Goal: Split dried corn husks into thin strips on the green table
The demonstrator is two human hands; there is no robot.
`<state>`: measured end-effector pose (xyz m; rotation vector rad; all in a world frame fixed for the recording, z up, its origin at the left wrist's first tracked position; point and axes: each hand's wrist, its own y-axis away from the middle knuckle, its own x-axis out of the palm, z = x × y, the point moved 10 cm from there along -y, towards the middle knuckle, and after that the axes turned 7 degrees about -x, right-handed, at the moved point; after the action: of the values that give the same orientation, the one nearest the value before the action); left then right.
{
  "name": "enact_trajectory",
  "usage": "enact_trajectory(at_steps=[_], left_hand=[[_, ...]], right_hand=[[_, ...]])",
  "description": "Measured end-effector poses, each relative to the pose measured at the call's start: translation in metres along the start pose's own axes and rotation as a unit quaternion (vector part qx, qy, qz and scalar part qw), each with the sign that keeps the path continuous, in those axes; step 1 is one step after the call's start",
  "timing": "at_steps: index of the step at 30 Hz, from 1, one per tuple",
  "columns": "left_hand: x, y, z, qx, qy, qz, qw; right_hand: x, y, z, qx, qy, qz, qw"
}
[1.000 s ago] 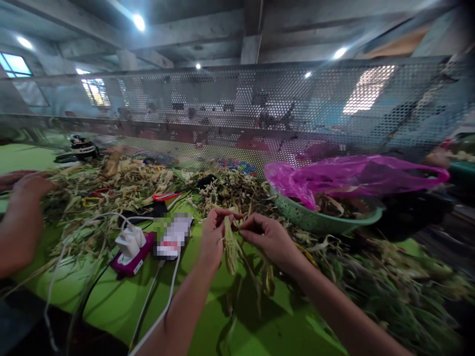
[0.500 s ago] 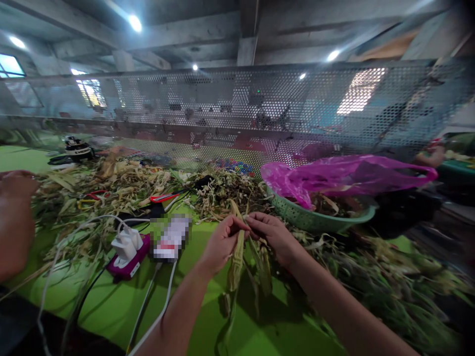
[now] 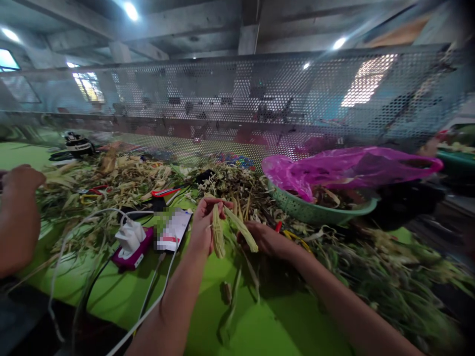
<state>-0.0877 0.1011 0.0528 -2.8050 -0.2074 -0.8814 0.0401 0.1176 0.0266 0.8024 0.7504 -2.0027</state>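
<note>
My left hand (image 3: 206,220) is closed, pinching pale yellow-green dried leaf strips (image 3: 218,235) between thumb and fingers above the green table (image 3: 200,316). One strip hangs straight down; another slants toward my other hand. My right hand (image 3: 265,240) lies just right of that slanting strip, its fingers curled behind it. Those fingertips are partly hidden, so what they grip cannot be made out. Thin dried pieces (image 3: 252,277) dangle or lie below the hands. Beyond them is a heap of dried plant matter (image 3: 232,185).
At left are a purple power strip (image 3: 133,249) with white plugs, a phone (image 3: 178,227) and cables. Red-handled scissors (image 3: 165,192) lie behind. A green basket (image 3: 315,210) under a pink plastic bag (image 3: 345,168) stands right. Another person's arm (image 3: 18,222) is far left. A perforated screen (image 3: 208,104) runs behind.
My hands were together at the strips and are now apart. My left hand moved left and up with strips; my right hand dropped slightly. Yellow and red handles now show beside my right wrist.
</note>
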Motion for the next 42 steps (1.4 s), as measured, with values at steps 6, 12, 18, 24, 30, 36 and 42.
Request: enact_trajectory(at_steps=[6,12,18,24,30,36,42], left_hand=[[-0.001,-0.001,0.002,-0.005,-0.014,-0.002,1.000],[-0.007,-0.002,0.002,-0.003,-0.003,-0.020,1.000],[-0.008,-0.001,0.002,-0.007,0.004,-0.033,0.999],[-0.003,-0.001,0.007,-0.022,0.007,-0.015,1.000],[0.013,0.004,0.019,-0.046,-0.030,0.031,0.998],[0.029,0.012,0.033,-0.069,-0.061,0.077,0.993],[0.025,0.010,0.043,-0.077,-0.087,0.061,0.991]], right_hand=[[-0.031,0.013,-0.051,0.100,0.174,-0.013,0.979],[-0.020,0.006,0.014,0.043,0.235,-0.052,0.970],[0.054,0.019,0.063,-0.037,0.246,0.042,0.968],[-0.003,0.033,0.006,0.041,0.374,-0.056,0.925],[-0.062,0.038,0.019,0.081,0.128,-0.248,0.957],[-0.032,0.046,0.013,0.155,-0.229,-0.253,0.927],[-0.037,0.051,0.019,0.106,-0.042,-0.263,0.958]])
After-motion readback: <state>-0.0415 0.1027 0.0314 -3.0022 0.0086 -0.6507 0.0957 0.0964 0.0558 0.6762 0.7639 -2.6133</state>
